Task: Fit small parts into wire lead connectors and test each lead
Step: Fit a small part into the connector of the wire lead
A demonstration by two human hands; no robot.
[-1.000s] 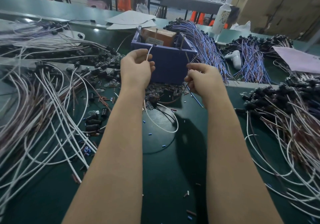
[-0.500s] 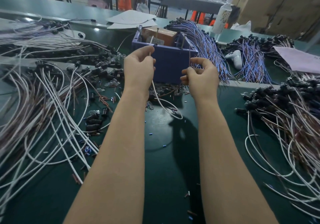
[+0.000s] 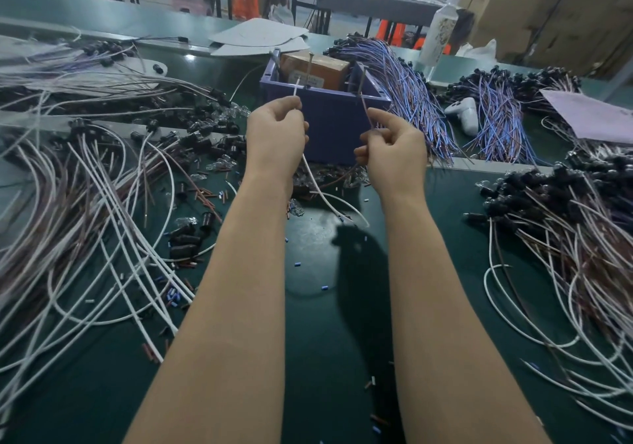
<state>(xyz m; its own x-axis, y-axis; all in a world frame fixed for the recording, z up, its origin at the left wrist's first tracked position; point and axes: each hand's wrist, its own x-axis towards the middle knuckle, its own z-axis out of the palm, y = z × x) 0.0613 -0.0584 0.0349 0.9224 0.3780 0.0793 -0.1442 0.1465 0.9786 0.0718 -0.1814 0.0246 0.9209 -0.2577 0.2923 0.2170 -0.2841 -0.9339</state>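
Observation:
My left hand (image 3: 276, 137) is closed around a white wire (image 3: 314, 183) whose tip sticks up toward the blue box (image 3: 330, 125); its tail loops down onto the green mat. My right hand (image 3: 394, 149) pinches a brown wire (image 3: 365, 107), its end raised toward an upright metal pin at the box's right side. Both hands hover just in front of the box, a hand's width apart. A brown block (image 3: 317, 68) with upright pins sits inside the box. Small clear parts (image 3: 329, 173) lie at the box's foot.
Loose white and brown leads (image 3: 85, 210) cover the left of the mat; leads with black connectors (image 3: 561, 210) pile on the right. Blue-purple wire bundles (image 3: 411, 94) lie behind the box, beside a white handheld device (image 3: 466, 114) and a bottle (image 3: 440, 32). Paper sheets lie at the far back and far right.
Both hands have lifted and drawn toward the blue box, with the wire ends now pointing up at the pins. The white wire's loop on the mat has been pulled tighter.

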